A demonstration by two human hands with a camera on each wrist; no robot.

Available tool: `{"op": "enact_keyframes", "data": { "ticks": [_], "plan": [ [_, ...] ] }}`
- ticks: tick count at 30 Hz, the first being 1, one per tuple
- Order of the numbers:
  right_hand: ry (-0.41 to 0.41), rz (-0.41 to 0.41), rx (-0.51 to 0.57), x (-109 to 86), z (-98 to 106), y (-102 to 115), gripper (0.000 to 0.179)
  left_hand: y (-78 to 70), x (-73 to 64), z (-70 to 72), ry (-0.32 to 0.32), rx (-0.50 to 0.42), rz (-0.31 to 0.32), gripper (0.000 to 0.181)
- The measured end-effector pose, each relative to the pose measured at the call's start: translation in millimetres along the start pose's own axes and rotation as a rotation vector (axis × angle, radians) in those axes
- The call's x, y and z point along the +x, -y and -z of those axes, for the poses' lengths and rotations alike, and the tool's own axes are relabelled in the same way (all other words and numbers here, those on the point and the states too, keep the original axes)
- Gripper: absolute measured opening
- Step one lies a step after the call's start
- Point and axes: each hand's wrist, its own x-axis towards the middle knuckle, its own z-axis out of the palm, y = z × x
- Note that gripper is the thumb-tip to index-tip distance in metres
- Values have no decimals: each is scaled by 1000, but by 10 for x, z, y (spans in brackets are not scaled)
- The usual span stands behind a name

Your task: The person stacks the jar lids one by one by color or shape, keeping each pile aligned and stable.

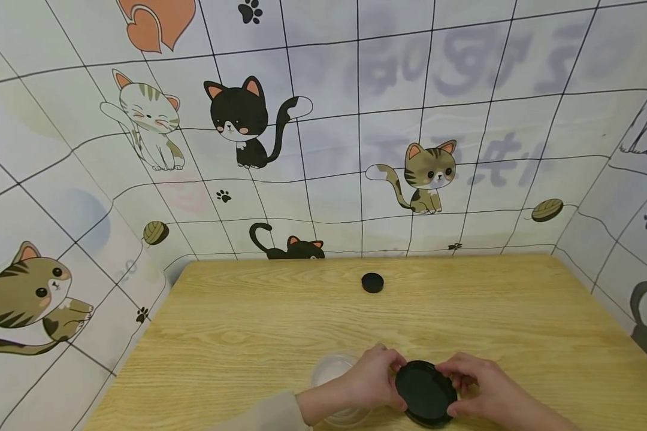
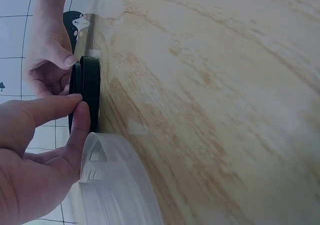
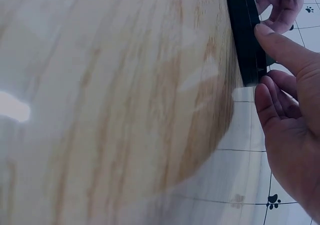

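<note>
A black round lid-like piece with a raised rim is held between my two hands, close over the table. From the side, in the left wrist view, the black piece shows a thinner layer above a thicker band. My left hand grips its left edge by thumb and fingers. On the opposite edge, my right hand pinches it; the right thumb lies against the rim in the right wrist view. A clear round plastic container stands beside my left hand, partly hidden under that wrist.
Toward the back of the wooden table lies a small black round piece. A white cloth wall printed with cats and grid lines rises behind the table and along both sides.
</note>
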Motion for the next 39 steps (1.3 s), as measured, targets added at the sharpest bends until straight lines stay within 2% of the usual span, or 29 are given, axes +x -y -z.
{"op": "enact_keyframes", "data": {
  "ticks": [6, 14, 16, 21, 24, 27, 30, 35, 39],
  "plan": [
    [-31, 39, -76, 1, -34, -16, 51, -26, 11, -4, -25, 83, 6, 54],
    [-49, 21, -82, 8, -46, -22, 50, -19, 22, 10, -23, 86, 5, 57],
    [-49, 17, -78, 10, -46, -20, 50, -15, 18, 20, -18, 67, 2, 59],
    [-38, 5, -57, 24, -27, -7, 51, -18, -17, 86, 24, -66, 10, 62],
    [-60, 28, -53, 61, 18, 9, 54, -24, -26, 179, 31, -120, -9, 63],
    [-93, 72, -75, 130, 91, 41, 56, -31, -29, 313, 11, -105, -55, 62],
    [-115, 84, -106, 225, 182, 84, 56, -31, -26, 462, -22, -77, -83, 61],
    [-137, 63, -120, 423, 327, 147, 53, -16, 27, 707, -95, -46, -106, 60],
    [-121, 15, -143, 625, 422, 192, 53, 18, 113, 920, -149, -34, -108, 61]
  ]
}}
